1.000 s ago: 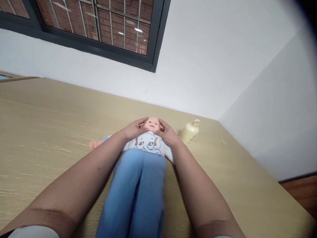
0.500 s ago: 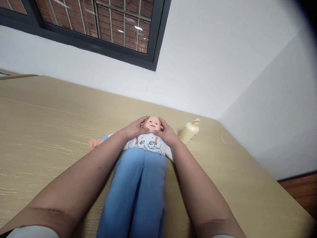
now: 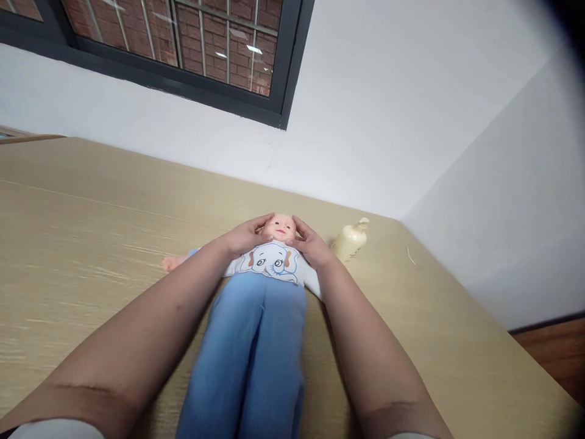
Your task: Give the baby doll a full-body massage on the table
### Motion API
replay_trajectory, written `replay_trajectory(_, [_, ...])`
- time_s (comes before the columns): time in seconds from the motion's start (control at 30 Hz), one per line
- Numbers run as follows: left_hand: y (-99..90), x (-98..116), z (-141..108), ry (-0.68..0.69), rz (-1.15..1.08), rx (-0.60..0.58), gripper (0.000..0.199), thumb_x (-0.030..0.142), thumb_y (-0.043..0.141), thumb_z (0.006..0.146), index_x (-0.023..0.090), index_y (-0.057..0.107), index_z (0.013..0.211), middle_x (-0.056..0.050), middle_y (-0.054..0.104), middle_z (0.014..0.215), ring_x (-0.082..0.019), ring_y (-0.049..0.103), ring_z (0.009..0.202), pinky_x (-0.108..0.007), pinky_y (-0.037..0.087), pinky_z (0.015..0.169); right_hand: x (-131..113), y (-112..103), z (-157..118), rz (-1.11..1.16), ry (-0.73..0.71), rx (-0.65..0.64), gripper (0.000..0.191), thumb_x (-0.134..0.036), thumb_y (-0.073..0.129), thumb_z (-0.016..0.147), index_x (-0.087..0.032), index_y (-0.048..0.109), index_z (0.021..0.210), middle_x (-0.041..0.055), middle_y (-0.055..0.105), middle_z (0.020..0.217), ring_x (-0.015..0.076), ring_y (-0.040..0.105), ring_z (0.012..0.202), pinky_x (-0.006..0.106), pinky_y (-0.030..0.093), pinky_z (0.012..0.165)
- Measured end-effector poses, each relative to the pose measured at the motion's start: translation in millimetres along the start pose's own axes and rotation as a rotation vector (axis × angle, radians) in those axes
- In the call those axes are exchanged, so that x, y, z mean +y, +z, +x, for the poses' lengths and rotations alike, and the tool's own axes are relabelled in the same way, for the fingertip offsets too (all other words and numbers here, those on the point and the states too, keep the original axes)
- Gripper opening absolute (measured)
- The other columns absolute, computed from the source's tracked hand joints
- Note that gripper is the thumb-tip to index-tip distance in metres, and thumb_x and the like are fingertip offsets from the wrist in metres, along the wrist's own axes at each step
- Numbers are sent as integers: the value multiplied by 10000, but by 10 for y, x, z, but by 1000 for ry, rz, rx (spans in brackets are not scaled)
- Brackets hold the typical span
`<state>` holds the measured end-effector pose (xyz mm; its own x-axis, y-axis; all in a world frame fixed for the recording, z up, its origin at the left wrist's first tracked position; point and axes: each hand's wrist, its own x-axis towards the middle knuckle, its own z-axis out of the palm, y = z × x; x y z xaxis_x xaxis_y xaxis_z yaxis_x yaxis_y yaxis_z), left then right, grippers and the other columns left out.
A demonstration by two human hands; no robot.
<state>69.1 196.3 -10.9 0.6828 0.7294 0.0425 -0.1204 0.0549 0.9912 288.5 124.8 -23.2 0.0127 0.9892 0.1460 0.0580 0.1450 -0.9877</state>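
Observation:
A baby doll [image 3: 269,268] lies on its back on the wooden table [image 3: 91,201], head toward the wall. It wears a white top with an elephant face and long blue trousers [image 3: 247,353]. My left hand [image 3: 249,235] cups the left side of the doll's head, thumb at the chin. On the other side of the head my right hand [image 3: 311,244] is curved the same way, fingers along the cheek. The head is held between both hands. One doll hand [image 3: 172,263] sticks out past my left forearm; the other is hidden behind my right forearm.
Just right of my right hand stands a cream pump bottle [image 3: 350,242]. A thin pale strip [image 3: 411,255] lies farther right on the table. Behind the table is a white wall [image 3: 365,122] with a dark-framed barred window [image 3: 281,110].
My thumbs have moved apart from under the doll's chin toward its sides. Both hands stay around the head, and the right wrist has shifted slightly outward.

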Motion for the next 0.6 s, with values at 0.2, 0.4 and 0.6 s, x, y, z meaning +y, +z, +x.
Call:
replay_trajectory(0.2, [-7,-14,12,26,-29,-41,978,377,902,682,214,440,1529,-173,505,1514,-339,569,1308,-447,499,1053,-50,36,-30,102,3,-21,851,-470,820,759,-331,438,1507,32,429,1599,293,517,1393,473,449,1148])
replay_trajectory(0.4, [24,14,16,24,119,42,981,314,881,672,233,411,1528,-158,550,1467,-337,598,1270,-385,567,936,-68,92,-8,-98,51,72,1073,-424,893,665,-316,324,1569,57,368,1629,300,469,1425,456,455,1143])
replay_trajectory(0.6, [52,64,13,-4,205,73,1006,263,866,633,238,398,1523,-161,588,1407,-349,659,1154,-386,593,848,-118,129,-31,-135,58,52,1153,-405,893,662,-281,235,1602,97,389,1610,302,563,1331,460,501,1101])
